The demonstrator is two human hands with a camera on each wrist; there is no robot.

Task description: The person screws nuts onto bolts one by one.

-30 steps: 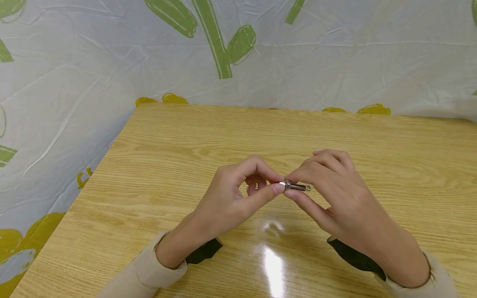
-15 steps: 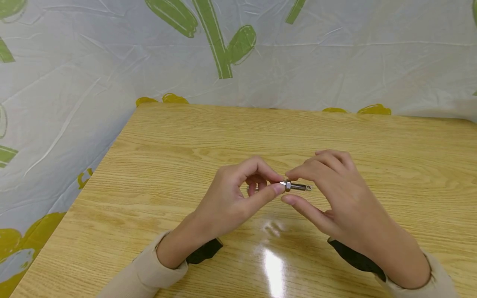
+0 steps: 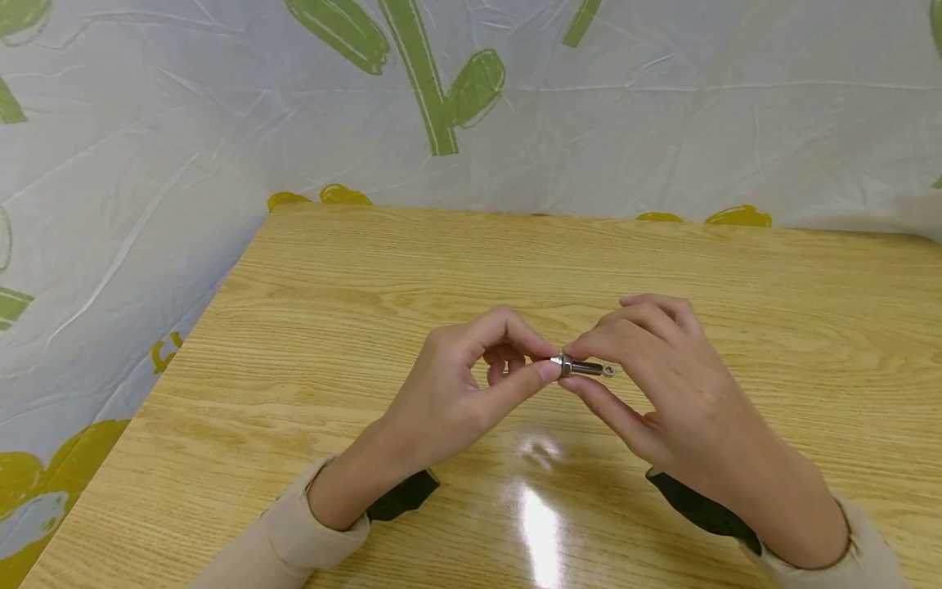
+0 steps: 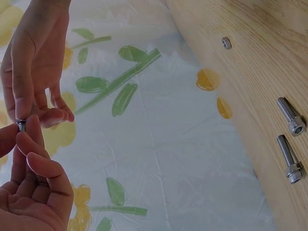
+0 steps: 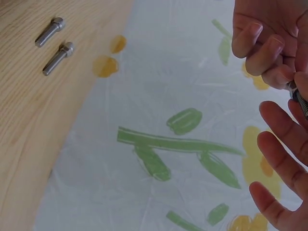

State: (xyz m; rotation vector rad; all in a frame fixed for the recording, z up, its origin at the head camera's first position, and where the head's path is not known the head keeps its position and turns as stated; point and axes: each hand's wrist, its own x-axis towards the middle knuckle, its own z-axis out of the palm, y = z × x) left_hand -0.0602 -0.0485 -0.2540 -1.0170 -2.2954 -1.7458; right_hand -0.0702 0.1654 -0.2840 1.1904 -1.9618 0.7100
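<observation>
Over the wooden table (image 3: 368,270), my left hand (image 3: 456,393) pinches the head end of a metal bolt (image 3: 586,368) between thumb and forefinger. The bolt lies roughly level, its threaded shank pointing right. Around it near the left fingertips sits a hex nut (image 3: 565,366). My right hand (image 3: 684,393) pinches this nut with thumb and forefinger, the other fingers loosely bent. The bolt's head is mostly hidden by the left fingertips. In the right wrist view, part of the bolt's thread (image 5: 302,104) shows between the fingers.
Two socket-head bolts, one (image 4: 290,117) beside the other (image 4: 288,159), lie on the table in the left wrist view. The lower carries a nut near its head. A loose nut (image 4: 226,43) lies apart from them. Flower-patterned cloth (image 3: 559,131) hangs behind the table.
Half a second ago the right thumb and forefinger were spread off the nut; now they pinch it again, as one second ago. The left hand has stayed in place.
</observation>
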